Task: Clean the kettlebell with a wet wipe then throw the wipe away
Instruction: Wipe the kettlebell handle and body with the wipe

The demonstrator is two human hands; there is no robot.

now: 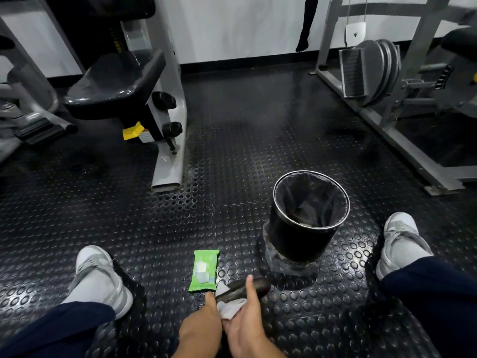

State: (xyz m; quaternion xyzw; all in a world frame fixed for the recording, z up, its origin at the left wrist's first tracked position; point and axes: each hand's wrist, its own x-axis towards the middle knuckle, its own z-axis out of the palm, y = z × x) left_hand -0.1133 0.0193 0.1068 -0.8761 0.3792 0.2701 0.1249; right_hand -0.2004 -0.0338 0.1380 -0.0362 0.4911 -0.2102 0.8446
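Black studded rubber flooring (232, 161) spread across the gym, with a grey seat machine (124, 81) at the far left and a weight-plate rack (371, 71) at the far right. We sat with our grey sneakers apart, the left sneaker (99, 277) and right sneaker (401, 241) flanking the work. Low in the middle, our left hand (204, 321) and right hand (245, 319) were closed together around the dark kettlebell handle (245, 286), the white wet wipe (229, 307) bunched between them against the metal; the kettlebell's body was hidden beneath our hands. Just beside it lay a green wipe packet (204, 270). Nearby to the right stood a black lined trash bin (307, 215).
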